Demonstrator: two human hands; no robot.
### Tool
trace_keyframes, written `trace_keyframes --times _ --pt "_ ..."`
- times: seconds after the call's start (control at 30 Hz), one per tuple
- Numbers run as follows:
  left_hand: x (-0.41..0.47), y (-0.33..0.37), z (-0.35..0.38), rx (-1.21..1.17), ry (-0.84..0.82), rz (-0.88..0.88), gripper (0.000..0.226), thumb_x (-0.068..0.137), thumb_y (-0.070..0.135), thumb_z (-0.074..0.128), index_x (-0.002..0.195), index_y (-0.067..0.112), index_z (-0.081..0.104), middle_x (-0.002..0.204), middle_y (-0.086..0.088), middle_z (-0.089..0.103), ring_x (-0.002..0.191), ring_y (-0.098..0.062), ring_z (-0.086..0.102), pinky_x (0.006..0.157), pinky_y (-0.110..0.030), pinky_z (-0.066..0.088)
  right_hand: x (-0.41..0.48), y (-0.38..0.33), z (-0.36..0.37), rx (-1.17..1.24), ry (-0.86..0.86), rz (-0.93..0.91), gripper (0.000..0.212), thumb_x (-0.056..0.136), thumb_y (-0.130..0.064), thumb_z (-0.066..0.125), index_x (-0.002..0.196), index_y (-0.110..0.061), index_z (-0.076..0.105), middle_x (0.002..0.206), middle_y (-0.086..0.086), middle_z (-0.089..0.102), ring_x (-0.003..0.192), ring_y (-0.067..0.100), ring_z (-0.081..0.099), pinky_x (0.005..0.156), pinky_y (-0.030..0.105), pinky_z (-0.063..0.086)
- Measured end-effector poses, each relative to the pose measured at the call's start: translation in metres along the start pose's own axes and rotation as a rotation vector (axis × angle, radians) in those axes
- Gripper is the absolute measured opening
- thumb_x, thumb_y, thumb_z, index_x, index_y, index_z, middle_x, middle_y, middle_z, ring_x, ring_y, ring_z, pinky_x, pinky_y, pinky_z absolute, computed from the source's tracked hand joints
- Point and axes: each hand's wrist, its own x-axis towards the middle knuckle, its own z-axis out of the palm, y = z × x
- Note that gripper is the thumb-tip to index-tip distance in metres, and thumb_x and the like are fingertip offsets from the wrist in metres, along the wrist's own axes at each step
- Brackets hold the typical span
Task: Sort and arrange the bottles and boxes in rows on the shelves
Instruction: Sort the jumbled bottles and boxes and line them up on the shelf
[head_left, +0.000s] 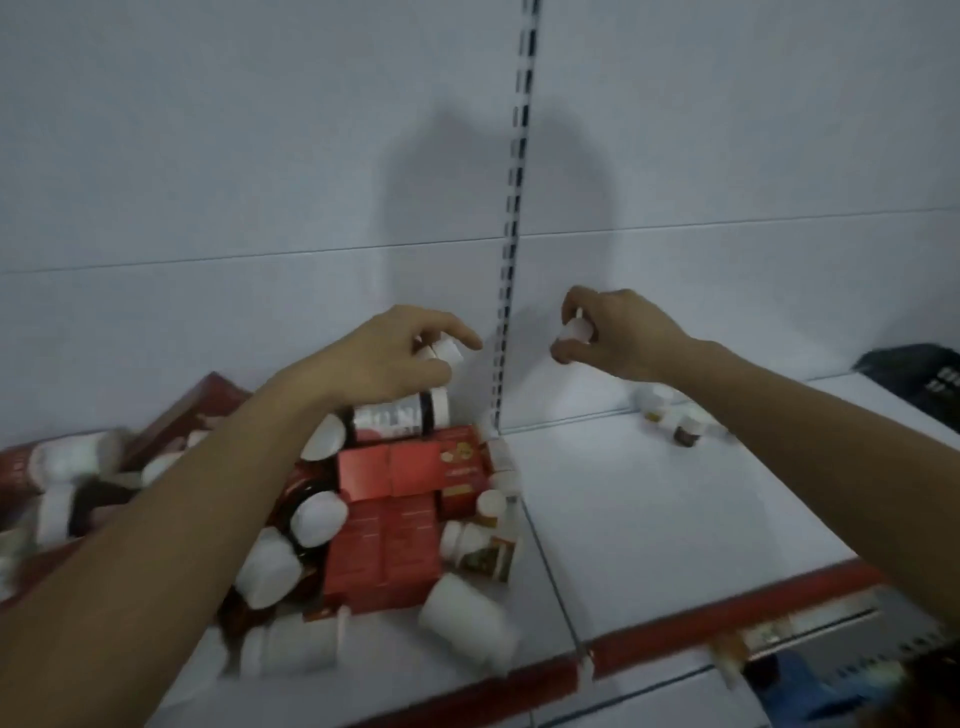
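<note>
On the left half of the shelf (675, 519) sits a jumbled heap: red boxes (410, 467) stacked loosely in the middle, with white bottles (467, 623) lying on their sides all around them and a dark jar (400, 410) tipped over at the far edge. None of this is in rows yet.

The left hand (395, 353) hovers over the far side of the heap, its fingers curled round a white-capped bottle (444, 351) that it holds above the dark jar. The right hand (618, 332) is raised over the right half, just past the slotted rail (511, 291), and pinches a small white bottle (574, 332) between thumb and fingertips. Motion blur makes it hard to say, but both seem to be the same sort of little bottle.

The right half is mostly bare. Only a few little bottles (675, 421) stand near the back wall, partly hidden by the right forearm, in what may be the start of a row. A dark object (919, 379) rests at the far right.

By my judgement the sorting has barely begun: the two bottles in hand still need places on the right, and nearly the whole heap is left to separate and line up.
</note>
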Motion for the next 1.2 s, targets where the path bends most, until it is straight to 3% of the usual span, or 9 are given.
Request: trace_keyframes --times 0.07,0.2,0.37,0.57,0.67,0.77,0.93,1.07,1.2 --pt "0.032 0.021 0.035 -0.01 -0.041 0.02 0.039 0.07 0.027 0.059 0.106 0.029 0.073 0.079 0.013 0.058 0.062 -0.006 0.052 0.065 -0.023 0.046 -0.02 0.048 -0.011 -0.006 -0.009 0.059 0.034 0.082 -0.049 0.073 0.098 -0.027 0.053 0.075 -0.007 0.059 0.073 0.022 0.058 0.061 0.033 0.043" --pt "0.089 0.041 0.109 -0.032 -0.117 0.029 0.035 0.075 0.025 0.068 0.109 0.033 0.067 0.107 0.007 0.065 0.085 -0.015 0.066 0.082 -0.036 0.057 -0.059 0.124 -0.018 -0.033 -0.037 0.1 0.029 0.088 -0.046 0.068 0.106 -0.025 0.059 0.09 -0.005 0.063 0.08 0.02 0.058 0.07 0.036 0.048" --pt "0.139 0.046 0.195 -0.08 -0.171 -0.026 0.035 0.082 0.014 0.077 0.11 0.031 0.065 0.11 0.007 0.063 0.094 -0.016 0.066 0.082 -0.033 0.058 -0.1 0.181 -0.014 -0.054 -0.156 0.142 0.029 0.091 -0.034 0.068 0.116 -0.022 0.06 0.097 -0.003 0.06 0.082 0.017 0.053 0.072 0.032 0.041" --pt "0.169 0.042 0.266 -0.028 0.025 -0.144 0.036 0.074 0.017 0.084 0.094 0.026 0.055 0.1 0.002 0.063 0.084 -0.019 0.061 0.072 -0.036 0.054 -0.128 0.204 0.012 -0.034 -0.266 0.211 0.027 0.085 -0.036 0.071 0.107 -0.025 0.06 0.092 -0.005 0.064 0.083 0.018 0.058 0.072 0.034 0.052" --pt "0.18 0.045 0.289 -0.024 0.129 -0.138 0.042 0.075 0.018 0.085 0.094 0.022 0.047 0.099 -0.006 0.058 0.08 -0.025 0.062 0.07 -0.038 0.051 -0.135 0.207 0.025 -0.06 -0.321 0.232 0.032 0.089 -0.035 0.067 0.117 -0.024 0.057 0.1 -0.005 0.061 0.095 0.02 0.06 0.079 0.035 0.051" --pt "0.187 0.048 0.291 0.01 0.05 -0.116 0.044 0.078 0.018 0.081 0.102 0.023 0.045 0.108 -0.007 0.053 0.081 -0.026 0.064 0.07 -0.035 0.052 -0.137 0.212 0.024 -0.075 -0.324 0.228 0.042 0.093 -0.039 0.064 0.129 -0.024 0.051 0.114 0.0 0.059 0.103 0.023 0.059 0.085 0.037 0.051" --pt "0.185 0.043 0.239 0.513 -0.109 -0.021 0.038 0.092 0.028 0.065 0.123 0.016 0.046 0.118 -0.009 0.05 0.104 -0.031 0.057 0.086 -0.041 0.049 -0.121 0.221 0.001 -0.12 -0.284 0.196 0.037 0.095 -0.042 0.061 0.127 -0.026 0.053 0.114 -0.001 0.058 0.099 0.023 0.059 0.085 0.038 0.051" --pt "0.164 0.039 0.178 0.78 -0.206 -0.071 0.04 0.098 0.036 0.056 0.13 0.013 0.049 0.13 -0.011 0.051 0.113 -0.03 0.055 0.085 -0.035 0.046 -0.092 0.217 -0.005 -0.136 -0.292 0.162 0.031 0.096 -0.04 0.059 0.123 -0.026 0.056 0.108 -0.001 0.059 0.1 0.021 0.057 0.083 0.036 0.049" --pt "0.122 0.028 0.125 0.961 -0.242 -0.19 0.041 0.098 0.04 0.054 0.132 0.019 0.049 0.133 -0.006 0.051 0.117 -0.027 0.055 0.087 -0.038 0.046 -0.056 0.192 0.003 -0.138 -0.325 0.046 0.03 0.097 -0.039 0.06 0.123 -0.026 0.056 0.105 -0.004 0.058 0.094 0.017 0.051 0.079 0.031 0.042"
